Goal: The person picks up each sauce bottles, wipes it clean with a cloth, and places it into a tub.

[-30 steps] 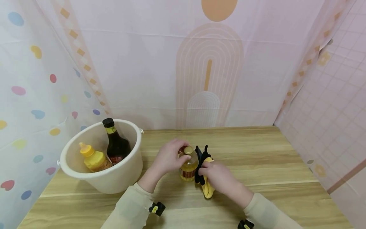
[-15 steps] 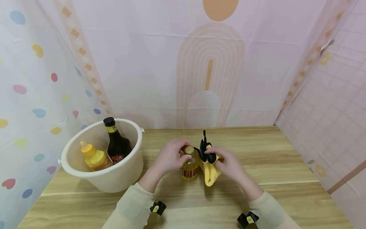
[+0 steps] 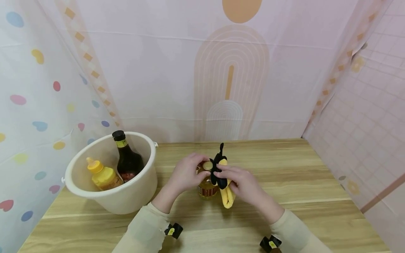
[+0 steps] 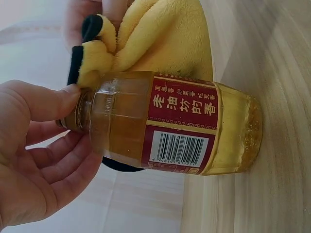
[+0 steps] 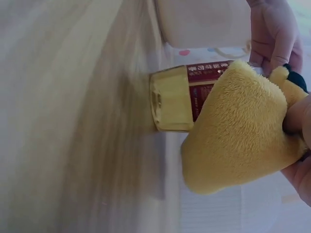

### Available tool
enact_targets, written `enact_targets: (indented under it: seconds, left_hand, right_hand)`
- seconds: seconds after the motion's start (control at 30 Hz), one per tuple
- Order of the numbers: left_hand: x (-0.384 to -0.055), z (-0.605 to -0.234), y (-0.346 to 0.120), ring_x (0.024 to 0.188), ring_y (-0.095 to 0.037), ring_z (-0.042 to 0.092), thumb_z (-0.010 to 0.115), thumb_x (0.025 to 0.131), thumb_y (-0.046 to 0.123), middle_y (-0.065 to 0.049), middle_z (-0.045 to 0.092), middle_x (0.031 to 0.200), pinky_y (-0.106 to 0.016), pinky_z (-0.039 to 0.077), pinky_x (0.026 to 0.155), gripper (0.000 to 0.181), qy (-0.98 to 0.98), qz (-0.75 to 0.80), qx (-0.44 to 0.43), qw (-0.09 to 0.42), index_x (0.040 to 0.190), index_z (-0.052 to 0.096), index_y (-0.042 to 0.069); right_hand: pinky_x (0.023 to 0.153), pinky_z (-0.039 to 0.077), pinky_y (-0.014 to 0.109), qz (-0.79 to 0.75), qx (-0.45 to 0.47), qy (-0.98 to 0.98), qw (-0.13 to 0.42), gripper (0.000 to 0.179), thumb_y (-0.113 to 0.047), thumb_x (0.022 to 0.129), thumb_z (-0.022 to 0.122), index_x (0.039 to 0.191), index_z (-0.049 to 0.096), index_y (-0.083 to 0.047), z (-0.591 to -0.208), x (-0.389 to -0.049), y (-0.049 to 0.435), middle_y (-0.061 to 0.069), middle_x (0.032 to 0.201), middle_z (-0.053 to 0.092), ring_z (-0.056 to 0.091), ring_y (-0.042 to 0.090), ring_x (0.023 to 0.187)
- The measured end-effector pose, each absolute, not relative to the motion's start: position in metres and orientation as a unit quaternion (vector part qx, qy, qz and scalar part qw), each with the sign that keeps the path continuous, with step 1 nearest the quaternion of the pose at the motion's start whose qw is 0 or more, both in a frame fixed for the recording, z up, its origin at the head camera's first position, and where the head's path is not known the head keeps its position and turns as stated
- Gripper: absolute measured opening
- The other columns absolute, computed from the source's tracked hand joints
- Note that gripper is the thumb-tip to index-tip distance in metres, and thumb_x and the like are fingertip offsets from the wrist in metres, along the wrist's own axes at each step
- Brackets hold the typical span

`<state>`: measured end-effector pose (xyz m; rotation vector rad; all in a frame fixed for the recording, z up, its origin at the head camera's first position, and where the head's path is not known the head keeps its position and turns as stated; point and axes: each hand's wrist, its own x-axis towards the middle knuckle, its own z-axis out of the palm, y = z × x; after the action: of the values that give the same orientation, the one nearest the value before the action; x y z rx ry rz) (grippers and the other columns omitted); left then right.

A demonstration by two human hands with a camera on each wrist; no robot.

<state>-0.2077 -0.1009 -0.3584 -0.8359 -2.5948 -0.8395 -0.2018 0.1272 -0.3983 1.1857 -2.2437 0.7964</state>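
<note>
My left hand (image 3: pixel 188 173) grips a glass bottle of golden oil (image 4: pixel 180 127) around its neck, just under the gold cap. The bottle stands upright on the wooden table and bears a dark red label. In my right hand (image 3: pixel 243 182) is a plush yellow cloth with a black side (image 5: pixel 235 131), pinched between thumb and fingers. The cloth is folded, and its black part lies against the bottle's right shoulder. Its lower yellow end (image 3: pixel 227 199) hangs beside the bottle. Part of the bottle is hidden behind the cloth in the right wrist view.
A white bucket (image 3: pixel 152 175) stands on the left of the table (image 3: pixel 284 175). Inside it are a dark bottle with a black cap (image 3: pixel 129 158) and a yellow squeeze bottle (image 3: pixel 105 177). Patterned curtains (image 3: pixel 158 70) enclose the table at the back and sides.
My right hand has lifted and turned the cloth, first swinging it right, then bringing it left against the bottle's upper part. My left hand has stayed on the bottle's neck.
</note>
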Motion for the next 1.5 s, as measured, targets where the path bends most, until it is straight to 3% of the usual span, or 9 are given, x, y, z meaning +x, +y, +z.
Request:
enact_targets:
  seconds: [0.17,0.23,0.43,0.6,0.93,1.2,1.5]
  left_hand:
    - [-0.208,-0.358,-0.102,0.087,-0.02,0.063,0.082,0.081,0.013,-0.006,0.065,0.097,-0.037,0.054,0.075,0.034,-0.9,-0.291,-0.291,0.143,0.11,0.068,0.004]
    - [-0.207,-0.358,-0.102,0.087,-0.02,0.063,0.083,0.081,0.013,-0.006,0.065,0.097,-0.037,0.054,0.075,0.034,-0.9,-0.291,-0.29,0.145,0.11,0.068,0.004]
    - [-0.208,-0.359,-0.101,0.085,-0.02,0.063,0.083,0.08,0.013,-0.006,0.065,0.095,-0.037,0.054,0.074,0.033,-0.899,-0.286,-0.296,0.151,0.108,0.068,0.004]
    - [-0.208,-0.359,-0.102,0.086,-0.02,0.063,0.083,0.08,0.012,-0.005,0.065,0.096,-0.037,0.054,0.075,0.032,-0.898,-0.293,-0.294,0.148,0.107,0.068,0.004]
    - [-0.21,-0.361,-0.102,0.085,-0.018,0.062,0.083,0.079,0.012,-0.004,0.064,0.094,-0.035,0.054,0.074,0.033,-0.896,-0.289,-0.3,0.152,0.107,0.067,0.005]
    - [-0.209,-0.361,-0.103,0.085,-0.019,0.062,0.083,0.08,0.012,-0.004,0.064,0.094,-0.035,0.054,0.074,0.033,-0.897,-0.292,-0.296,0.151,0.108,0.067,0.006]
    - [-0.209,-0.362,-0.103,0.086,-0.019,0.063,0.082,0.081,0.012,-0.005,0.065,0.096,-0.035,0.054,0.074,0.033,-0.895,-0.296,-0.299,0.151,0.109,0.067,0.005]
  right_hand:
    - [0.077,0.057,0.036,0.236,0.46,-0.821,0.245,0.054,0.023,0.066,0.063,0.106,0.075,-0.01,-0.389,-0.205,0.128,0.011,0.119,0.069,0.067,0.03,0.106]
    - [0.081,0.057,0.039,0.227,0.462,-0.823,0.24,0.052,0.023,0.066,0.062,0.104,0.075,-0.01,-0.387,-0.206,0.127,0.011,0.118,0.069,0.067,0.029,0.106]
    - [0.073,0.054,0.031,0.294,0.416,-0.839,0.193,0.054,0.025,0.066,0.06,0.107,0.075,-0.007,-0.4,-0.203,0.133,0.013,0.121,0.067,0.065,0.032,0.11]
    - [0.091,0.054,0.044,0.315,0.405,-0.842,0.165,0.051,0.022,0.067,0.062,0.108,0.074,-0.005,-0.42,-0.203,0.139,0.014,0.118,0.069,0.065,0.033,0.11]
    - [0.088,0.055,0.037,0.218,0.435,-0.862,0.144,0.046,0.02,0.069,0.061,0.101,0.076,-0.01,-0.432,-0.203,0.138,0.006,0.109,0.072,0.068,0.024,0.104]
    - [0.076,0.056,0.027,0.15,0.446,-0.874,0.124,0.041,0.02,0.073,0.063,0.094,0.077,-0.012,-0.423,-0.203,0.129,-0.003,0.096,0.072,0.068,0.014,0.088]
    - [0.073,0.056,0.027,0.061,0.454,-0.881,0.12,0.036,0.015,0.07,0.071,0.09,0.077,-0.015,-0.416,-0.2,0.122,-0.003,0.091,0.072,0.067,0.013,0.08]
